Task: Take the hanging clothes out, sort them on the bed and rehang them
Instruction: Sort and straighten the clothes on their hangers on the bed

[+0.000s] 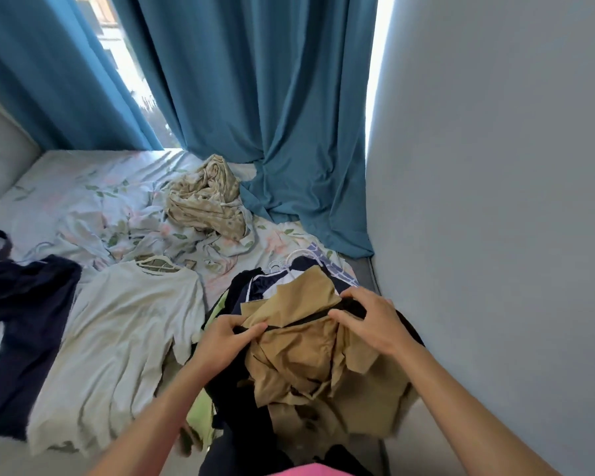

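A tan garment (310,359) lies crumpled on top of a pile of dark clothes (241,389) at the bed's near right. A black hanger bar (310,321) runs through it. My left hand (227,338) pinches the hanger's left end together with the tan cloth. My right hand (368,321) grips the hanger's right end. White hangers (289,262) stick out behind the pile. A pale white shirt (124,338) on a hanger lies flat in the middle of the bed. A navy garment (21,321) lies flat to its left.
A crumpled beige patterned garment (207,201) sits further back on the floral bedsheet (83,201). Teal curtains (255,80) hang behind the bed, one draping onto it. A pale wall (495,201) stands close on the right. A lime green item (200,417) peeks from under the pile.
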The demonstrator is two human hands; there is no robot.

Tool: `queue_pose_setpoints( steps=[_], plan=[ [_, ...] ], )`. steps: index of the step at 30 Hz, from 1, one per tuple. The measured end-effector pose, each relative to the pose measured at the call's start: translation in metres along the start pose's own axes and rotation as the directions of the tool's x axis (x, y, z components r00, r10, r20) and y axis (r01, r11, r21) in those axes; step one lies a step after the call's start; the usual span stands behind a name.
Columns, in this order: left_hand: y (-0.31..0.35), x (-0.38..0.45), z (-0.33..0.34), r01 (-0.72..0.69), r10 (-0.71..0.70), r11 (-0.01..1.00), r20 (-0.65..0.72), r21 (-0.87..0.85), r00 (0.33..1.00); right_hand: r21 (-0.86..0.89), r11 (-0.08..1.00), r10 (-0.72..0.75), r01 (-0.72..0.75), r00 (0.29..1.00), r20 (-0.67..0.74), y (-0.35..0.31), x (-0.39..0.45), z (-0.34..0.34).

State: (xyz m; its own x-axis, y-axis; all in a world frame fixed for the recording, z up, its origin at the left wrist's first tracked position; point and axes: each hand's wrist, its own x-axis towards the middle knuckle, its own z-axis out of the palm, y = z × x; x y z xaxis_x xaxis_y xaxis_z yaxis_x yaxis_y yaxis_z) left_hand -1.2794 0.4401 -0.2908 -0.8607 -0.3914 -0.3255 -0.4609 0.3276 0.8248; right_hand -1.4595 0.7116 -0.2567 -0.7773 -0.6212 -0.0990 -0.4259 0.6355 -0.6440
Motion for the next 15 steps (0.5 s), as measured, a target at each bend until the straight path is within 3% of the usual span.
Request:
queue_pose_setpoints(
  steps=[6,11,15],
  plan=[
    [0.002,-0.091,0.034,0.017,-0.006,0.995,-0.117,0.093,0.993,0.052,0.995,-0.087,0.087,0.996,-0.009,-0.006,-0.047,0.007],
    [-0.003,-0.177,0.033,0.035,-0.034,0.999,-0.192,-0.002,0.981,0.121,0.975,-0.193,0.185,0.979,0.063,-0.023,-0.089,0.021],
    [-0.006,-0.245,0.018,0.014,-0.024,0.999,-0.348,-0.031,0.937,0.149,0.955,-0.276,0.258,0.954,0.115,-0.064,-0.12,0.04]
  ],
)
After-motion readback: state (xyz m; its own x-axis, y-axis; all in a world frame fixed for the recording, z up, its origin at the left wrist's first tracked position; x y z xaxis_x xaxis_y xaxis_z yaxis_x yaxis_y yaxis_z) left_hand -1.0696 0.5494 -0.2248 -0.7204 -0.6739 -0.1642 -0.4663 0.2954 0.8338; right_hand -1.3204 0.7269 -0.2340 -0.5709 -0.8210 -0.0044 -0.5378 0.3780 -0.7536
